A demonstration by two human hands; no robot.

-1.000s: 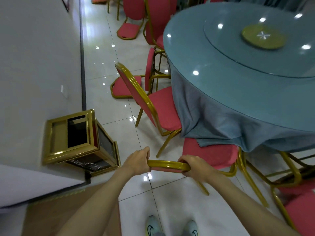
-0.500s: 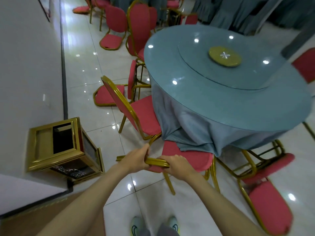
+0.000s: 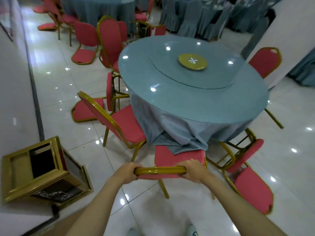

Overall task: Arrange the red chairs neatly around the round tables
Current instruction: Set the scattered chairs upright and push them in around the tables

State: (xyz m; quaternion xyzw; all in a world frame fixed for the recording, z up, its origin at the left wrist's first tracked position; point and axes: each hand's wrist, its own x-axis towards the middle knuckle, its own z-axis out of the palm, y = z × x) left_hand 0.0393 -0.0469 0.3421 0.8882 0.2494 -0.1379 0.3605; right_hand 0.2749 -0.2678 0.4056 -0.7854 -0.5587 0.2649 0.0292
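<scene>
Held chair (image 3: 172, 156): red seat, gold frame, upright on the tiled floor (image 3: 85, 159) at the near edge of the round table (image 3: 213, 103). Its backrest faces the person and its seat points in under the table. A hanging corner of the grey-blue tablecloth (image 3: 170, 126) lies across the front of the seat.

Left hand (image 3: 128, 172): fingers curled round the left end of the gold top rail.
Right hand (image 3: 192, 171): fingers curled round the right end of the same rail. Both grips are closed on the rail, which sits level between them.

Second chair (image 3: 126, 123): upright at the table's near-left edge. Seat front touches the cloth. One gold leg is just beside the held chair's seat.

Tipped chair (image 3: 250, 183): on its back at the table's near-right edge, backrest flat on the floor, legs toward the cloth.

Fallen chair (image 3: 87, 111): likewise on its back at the table's left edge.

Far chair (image 3: 265, 62): upright at the far-right edge.

Table top: glass turntable (image 3: 170, 68) centred, with a yellow-green disc (image 3: 192, 61) at its middle.

Gold-framed bin (image 3: 42, 167): near-left on the floor, by the wall.
</scene>
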